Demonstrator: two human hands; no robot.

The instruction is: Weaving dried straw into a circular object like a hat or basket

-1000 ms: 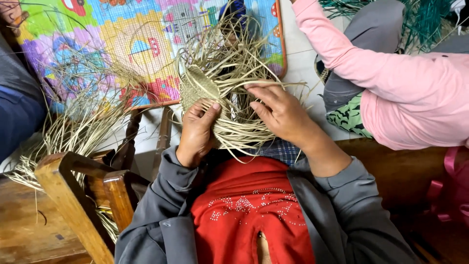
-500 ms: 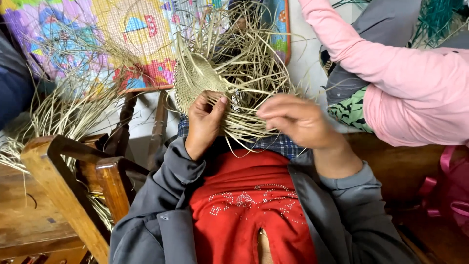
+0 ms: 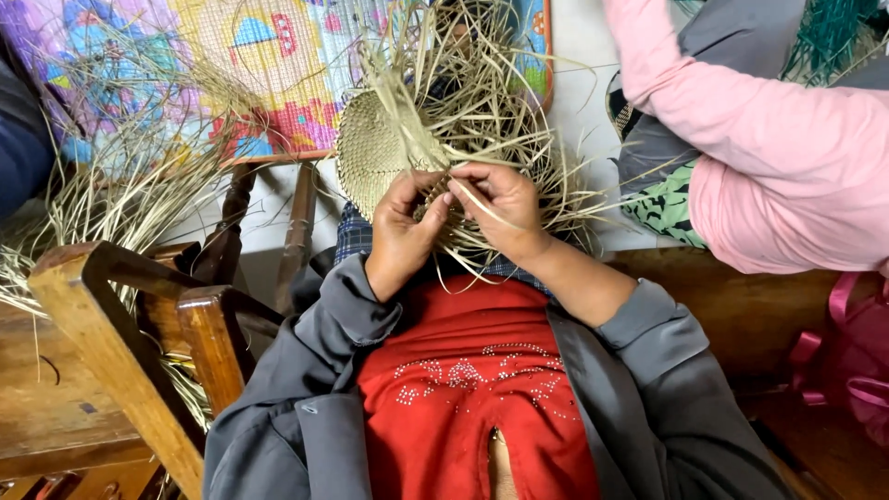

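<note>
I hold a half-woven straw piece (image 3: 372,148) in front of my chest; it has a tight round woven part and many loose pale strands (image 3: 482,102) fanning out above and to the right. My left hand (image 3: 400,231) grips the lower edge of the woven part. My right hand (image 3: 500,208) is right beside it, fingers pinching a few loose strands at the weave's edge. Both hands touch over the work. I wear a grey jacket over a red top.
A wooden chair (image 3: 139,343) stands at my left. Loose straw (image 3: 111,199) lies on the floor and a colourful play mat (image 3: 231,65). Another person in a pink sleeve (image 3: 769,157) sits at right; pink straps (image 3: 843,352) lie lower right.
My right hand has moved left to meet my left hand at the weave's edge. The woven piece has shifted slightly and its round part is more exposed.
</note>
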